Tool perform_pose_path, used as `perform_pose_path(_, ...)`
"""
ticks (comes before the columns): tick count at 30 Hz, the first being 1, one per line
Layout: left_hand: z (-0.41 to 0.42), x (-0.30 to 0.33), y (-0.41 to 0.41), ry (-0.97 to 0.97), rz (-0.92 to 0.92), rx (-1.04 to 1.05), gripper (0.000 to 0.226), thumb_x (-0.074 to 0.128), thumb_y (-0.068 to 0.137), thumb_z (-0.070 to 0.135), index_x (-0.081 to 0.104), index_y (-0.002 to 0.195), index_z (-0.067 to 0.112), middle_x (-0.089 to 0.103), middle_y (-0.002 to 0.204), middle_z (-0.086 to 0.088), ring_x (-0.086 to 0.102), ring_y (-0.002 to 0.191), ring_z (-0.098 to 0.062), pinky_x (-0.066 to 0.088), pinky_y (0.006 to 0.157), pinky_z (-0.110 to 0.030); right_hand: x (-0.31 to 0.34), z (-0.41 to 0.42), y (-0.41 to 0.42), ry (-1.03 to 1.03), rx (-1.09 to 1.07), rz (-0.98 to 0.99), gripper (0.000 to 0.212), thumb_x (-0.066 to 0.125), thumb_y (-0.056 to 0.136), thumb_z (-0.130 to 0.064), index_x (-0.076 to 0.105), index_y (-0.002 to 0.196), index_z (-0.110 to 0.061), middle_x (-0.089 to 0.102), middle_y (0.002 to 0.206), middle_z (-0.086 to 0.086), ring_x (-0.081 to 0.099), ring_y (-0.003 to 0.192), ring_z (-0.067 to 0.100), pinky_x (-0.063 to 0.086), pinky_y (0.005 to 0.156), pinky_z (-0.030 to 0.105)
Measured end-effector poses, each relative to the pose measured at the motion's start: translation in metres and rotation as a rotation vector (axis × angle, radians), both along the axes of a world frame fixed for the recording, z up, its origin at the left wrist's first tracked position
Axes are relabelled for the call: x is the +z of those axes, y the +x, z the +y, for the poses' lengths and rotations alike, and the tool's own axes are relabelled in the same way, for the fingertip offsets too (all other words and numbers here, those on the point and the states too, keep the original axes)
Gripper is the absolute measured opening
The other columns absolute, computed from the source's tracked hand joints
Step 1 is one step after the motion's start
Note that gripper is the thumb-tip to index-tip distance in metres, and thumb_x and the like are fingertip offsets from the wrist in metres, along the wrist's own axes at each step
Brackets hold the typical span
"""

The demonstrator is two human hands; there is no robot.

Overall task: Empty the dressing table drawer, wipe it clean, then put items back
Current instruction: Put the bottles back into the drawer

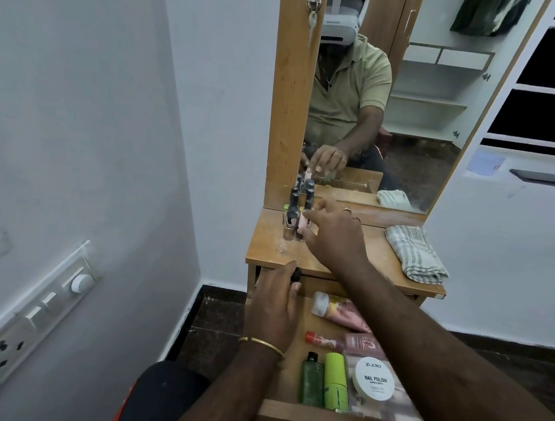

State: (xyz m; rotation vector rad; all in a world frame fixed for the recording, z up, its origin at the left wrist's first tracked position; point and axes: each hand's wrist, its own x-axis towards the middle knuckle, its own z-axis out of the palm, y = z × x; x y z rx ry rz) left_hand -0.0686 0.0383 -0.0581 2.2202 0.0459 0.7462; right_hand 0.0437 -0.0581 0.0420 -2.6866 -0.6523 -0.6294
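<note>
My right hand (330, 237) reaches over the wooden dressing table top (358, 262), thumb and fingers closed around a pale pink nail polish bottle (302, 223) that stands at the edge of a small cluster of dark-capped nail polish bottles (294, 208) near the mirror's (391, 119) left corner. My left hand (276, 305) sits lower, at the back left of the open wooden drawer (331, 414), fingers curled around a small item with a black cap (296, 274); what lies below the cap is hidden by my fingers.

Inside the drawer, to the right of my left hand and beneath my right forearm, lie a pink squeeze tube (338, 311), a reddish bottle with an orange cap (329, 341), a clear green bottle with a black cap (312, 380), a lime green cylindrical container (336, 380) and a round white tub labelled nail polish wipes (375, 378).

A folded grey checked cloth (412, 254) rests on the right side of the table top, well apart from both hands.
</note>
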Motion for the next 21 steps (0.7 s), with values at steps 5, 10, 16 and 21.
perform_pose_path(5, -0.001, -0.003, 0.000, -0.004, -0.007, -0.024, 0.043, 0.034, 0.099, 0.036, 0.048, 0.138, 0.025, 0.058, 0.120, 0.002, 0.054, 0.112, -0.014, 0.050, 0.091, -0.039, -0.001, 0.003, -0.005, 0.070, -0.018, -0.058, 0.021, 0.068, 0.088, -0.033, 0.072, 0.105, -0.022, 0.070, 0.098, -0.002, 0.062, 0.087, 0.020, 0.044, 0.067, 0.030)
perform_pose_path(10, -0.002, -0.002, 0.000, -0.001, -0.013, -0.023, 0.042, 0.035, 0.098, 0.035, 0.048, 0.137, 0.025, 0.058, 0.121, 0.003, 0.054, 0.112, -0.013, 0.050, 0.092, -0.036, -0.004, 0.006, -0.005, 0.074, -0.007, -0.050, 0.016, 0.066, 0.090, -0.034, 0.072, 0.099, -0.021, 0.072, 0.091, -0.002, 0.062, 0.079, 0.017, 0.045, 0.061, 0.028)
perform_pose_path(16, 0.000, -0.005, 0.002, -0.021, -0.014, -0.041, 0.037, 0.042, 0.097, 0.029, 0.052, 0.133, 0.023, 0.058, 0.121, 0.003, 0.055, 0.112, -0.014, 0.050, 0.093, -0.038, -0.010, -0.007, -0.020, 0.339, 0.088, -0.034, 0.021, 0.074, 0.082, -0.026, 0.068, 0.103, -0.023, 0.069, 0.089, -0.008, 0.063, 0.078, 0.011, 0.048, 0.061, 0.025)
perform_pose_path(21, 0.000, -0.004, 0.001, -0.045, -0.032, -0.069, 0.033, 0.050, 0.093, 0.019, 0.055, 0.125, 0.022, 0.057, 0.115, 0.005, 0.056, 0.104, -0.014, 0.050, 0.088, -0.037, -0.035, -0.035, -0.058, 0.656, 0.165, 0.084, 0.031, 0.076, 0.080, -0.021, 0.062, 0.107, -0.026, 0.064, 0.086, -0.010, 0.063, 0.076, 0.005, 0.053, 0.061, 0.022)
